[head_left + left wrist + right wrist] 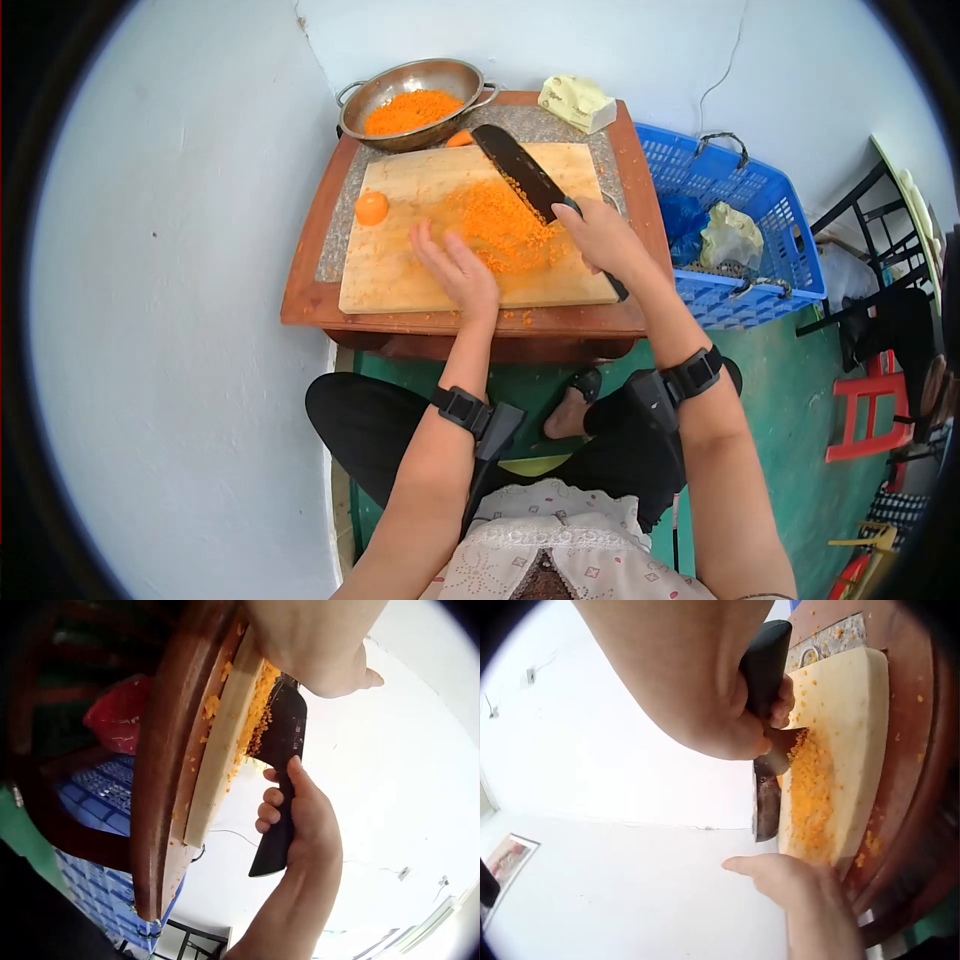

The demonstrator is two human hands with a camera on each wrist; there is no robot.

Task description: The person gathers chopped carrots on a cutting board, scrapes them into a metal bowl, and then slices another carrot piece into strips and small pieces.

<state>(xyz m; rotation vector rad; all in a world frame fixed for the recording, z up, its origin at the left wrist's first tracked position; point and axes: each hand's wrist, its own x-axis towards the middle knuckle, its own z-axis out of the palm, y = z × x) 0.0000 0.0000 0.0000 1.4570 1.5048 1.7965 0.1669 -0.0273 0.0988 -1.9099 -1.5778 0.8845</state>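
Note:
My right hand (604, 238) grips the dark handle of a black-bladed kitchen knife (520, 172); its handle (278, 838) shows well in the left wrist view. Bits of carrot cling along the blade's edge. Under and beside the blade, finely chopped carrot (496, 226) lies spread over a wooden cutting board (372, 285). My left hand (460, 272) is over the board's near part, left of the chopped carrot, fingers extended and holding nothing. A carrot chunk (371, 208) sits on the board's left side. Another carrot piece (460, 139) shows at the far edge, near the knife tip.
A metal pan (366, 133) with chopped carrot stands at the table's back left. A tissue pack (578, 103) lies at the back right. Right of the wooden table (300, 290) is a blue plastic basket (720, 300) holding bags. A wall rises close on the left.

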